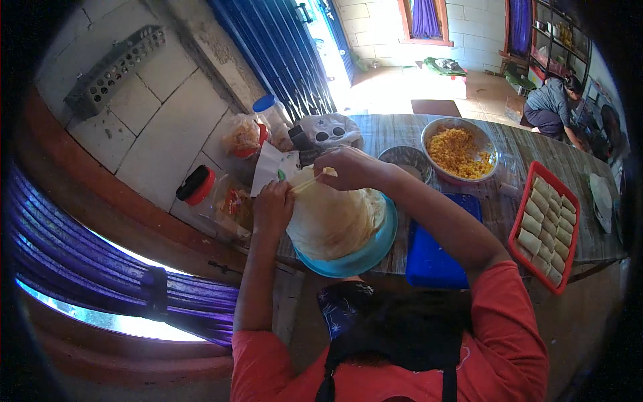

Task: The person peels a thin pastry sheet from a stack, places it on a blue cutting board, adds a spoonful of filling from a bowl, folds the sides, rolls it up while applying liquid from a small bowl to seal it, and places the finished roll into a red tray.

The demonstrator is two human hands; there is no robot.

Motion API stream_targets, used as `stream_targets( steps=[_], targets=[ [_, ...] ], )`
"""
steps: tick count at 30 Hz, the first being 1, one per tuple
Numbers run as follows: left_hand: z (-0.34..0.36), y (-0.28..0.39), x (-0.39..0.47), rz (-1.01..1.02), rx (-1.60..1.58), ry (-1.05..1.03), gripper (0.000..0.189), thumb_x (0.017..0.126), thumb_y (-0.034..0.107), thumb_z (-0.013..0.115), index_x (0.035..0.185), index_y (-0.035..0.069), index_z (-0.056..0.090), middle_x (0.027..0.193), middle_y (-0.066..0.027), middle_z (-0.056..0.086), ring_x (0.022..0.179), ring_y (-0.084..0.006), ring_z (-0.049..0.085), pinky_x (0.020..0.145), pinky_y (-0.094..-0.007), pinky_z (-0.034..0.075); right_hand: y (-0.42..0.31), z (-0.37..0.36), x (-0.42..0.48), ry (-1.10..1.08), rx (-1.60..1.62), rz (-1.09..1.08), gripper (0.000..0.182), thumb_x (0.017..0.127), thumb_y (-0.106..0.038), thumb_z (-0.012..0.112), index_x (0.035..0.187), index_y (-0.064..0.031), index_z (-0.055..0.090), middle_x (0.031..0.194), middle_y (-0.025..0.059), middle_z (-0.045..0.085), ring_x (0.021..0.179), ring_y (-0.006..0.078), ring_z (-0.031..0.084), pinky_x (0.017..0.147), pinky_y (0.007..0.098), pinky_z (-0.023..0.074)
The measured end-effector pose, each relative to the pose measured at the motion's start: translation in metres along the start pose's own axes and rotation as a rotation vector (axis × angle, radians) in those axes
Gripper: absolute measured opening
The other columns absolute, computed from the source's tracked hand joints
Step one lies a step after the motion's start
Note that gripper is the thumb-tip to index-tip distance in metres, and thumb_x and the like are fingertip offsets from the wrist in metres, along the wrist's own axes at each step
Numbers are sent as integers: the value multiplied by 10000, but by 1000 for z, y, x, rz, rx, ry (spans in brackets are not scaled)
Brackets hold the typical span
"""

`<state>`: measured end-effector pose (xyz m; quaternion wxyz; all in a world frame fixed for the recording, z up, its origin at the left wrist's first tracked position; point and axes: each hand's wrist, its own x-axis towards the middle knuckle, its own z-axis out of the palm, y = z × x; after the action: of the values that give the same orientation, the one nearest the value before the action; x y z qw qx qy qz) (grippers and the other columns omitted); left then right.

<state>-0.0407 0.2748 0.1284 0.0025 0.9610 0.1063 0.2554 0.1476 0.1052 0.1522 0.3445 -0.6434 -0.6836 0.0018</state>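
A stack of thin, round pastry wrappers (331, 221) rests in a turquoise plastic basin (371, 261) before me. At the stack's far left edge my left hand (274, 206) pinches the edge of a thin wrapper. My right hand (344, 168) grips another part of it, above the far side of the stack, and the thin sheet stretches between the two hands. To the right stand a metal bowl (404, 158) and a larger bowl of orange-yellow filling (459, 151). A blue board or tray (437, 251) lies beside the basin. Filled rolls (547, 226) lie in rows in a red tray (520, 213).
Plastic jars (228, 206) with red lids and a jar with a blue lid (264, 103) stand along the left wall. A white patterned bag (334, 130) lies at the table's far edge. Another person (550, 105) crouches at the far right. A white plate (600, 201) sits on the table's right end.
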Motion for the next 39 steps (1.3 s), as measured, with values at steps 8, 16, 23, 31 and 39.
stream_targets(
  steps=[8,16,23,31,39],
  targets=[
    [-13,49,-36,-48,-292,43,187,962,186,531,996,12,591,895,-192,636,812,-393,629,724,-460,508,-22,-11,-58,144,45,-102,137,858,-156,685,933,-41,680,1103,136,688,1037,336,642,916,445,495],
    [-62,121,-29,-150,-944,-359,291,1004,299,537,956,16,587,768,-28,573,695,-87,538,629,-273,447,-58,-42,-137,151,433,-29,178,887,-159,698,991,-20,663,1060,113,703,994,242,670,871,376,511],
    [-47,156,-8,-152,-1343,-825,399,1007,451,498,910,74,586,773,63,514,697,-21,459,609,-217,388,-78,-40,-217,113,1153,321,193,946,-188,669,1045,-24,645,965,20,678,907,69,589,802,276,496],
    [17,209,-14,0,-1554,-1196,268,914,269,702,1011,49,584,861,48,577,787,-37,538,667,-215,425,-103,-56,-275,168,1314,487,251,990,-241,601,1109,-21,631,890,-3,656,797,57,589,704,243,492],
    [65,244,-15,114,-1689,-1062,288,951,309,640,1004,28,613,962,-6,603,951,-90,540,850,-251,425,-113,-79,-299,179,1158,551,260,1002,-242,582,1125,-17,627,886,6,632,749,56,560,660,239,474]
  ],
)
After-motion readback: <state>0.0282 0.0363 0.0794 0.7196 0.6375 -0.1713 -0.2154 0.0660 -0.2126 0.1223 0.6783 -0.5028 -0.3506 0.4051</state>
